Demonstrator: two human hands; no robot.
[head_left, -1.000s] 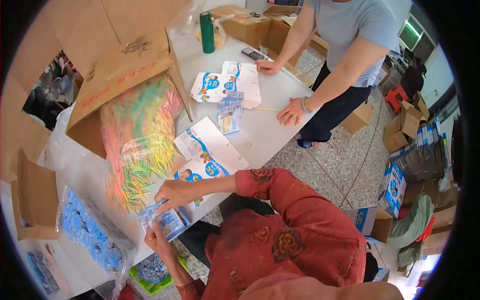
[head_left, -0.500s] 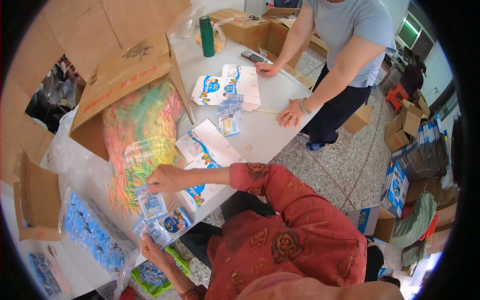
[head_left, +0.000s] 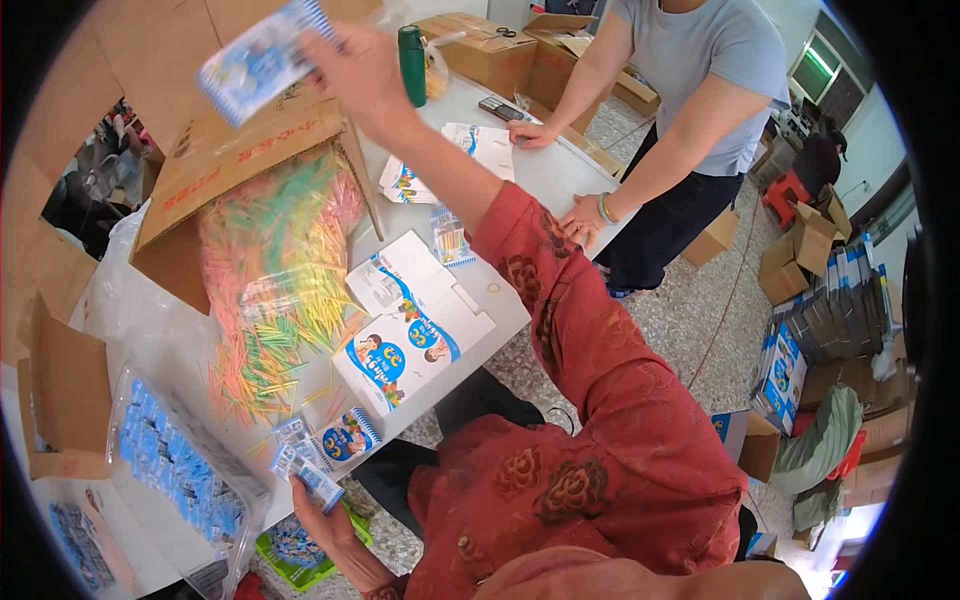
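High up over the big carton, my right hand point(head_left: 362, 80) pinches a blue-and-white plastic sachet point(head_left: 258, 65) by its edge. Down by the table's front edge, my left hand point(head_left: 328, 518) is closed on a small blue-and-white packet point(head_left: 312, 480). Against that packet lies another one, and a sachet with a round blue print point(head_left: 348, 440) rests beside them. Thin coloured sticks point(head_left: 270, 300), pink, green and yellow, spill from a clear bag in the carton point(head_left: 235, 165). A flat printed box blank point(head_left: 425, 335) lies below my raised arm.
A plastic-lined tray point(head_left: 185, 470) of blue packets stands at left, with a green basket point(head_left: 300, 570) below the table edge. Across the table point(head_left: 520, 225) a person point(head_left: 690, 90) leans on both hands. A green bottle point(head_left: 412, 68) and a phone point(head_left: 502, 108) stand and lie near the back.
My right hand has swung up and away from the table, carrying a sachet over the carton. My left hand stays low with its packet, shifted slightly. The box blank is now uncovered.
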